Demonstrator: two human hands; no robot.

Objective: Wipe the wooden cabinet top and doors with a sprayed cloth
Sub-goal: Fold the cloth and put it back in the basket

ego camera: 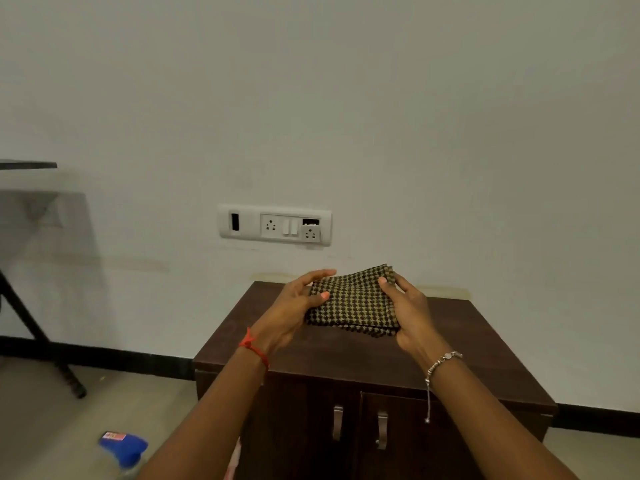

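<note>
A dark wooden cabinet [460, 341] stands against the wall, its two doors [415, 445] shut, each with a metal handle. Above its top I hold a folded brown-and-yellow checked cloth [353, 299] between both hands. My left hand [294, 310] holds the cloth's left edge, thumb on top and fingers stretched along the far side. My right hand [408, 310] grips the right edge, thumb on top and fingers curled beneath. A spray bottle [124, 448] with a blue head lies on the floor at the lower left.
A white socket and switch panel [275, 225] is on the wall behind the cabinet. A black stand leg [38, 337] slants across the floor at the left, under a dark tabletop edge [27, 165]. A black skirting runs along the wall.
</note>
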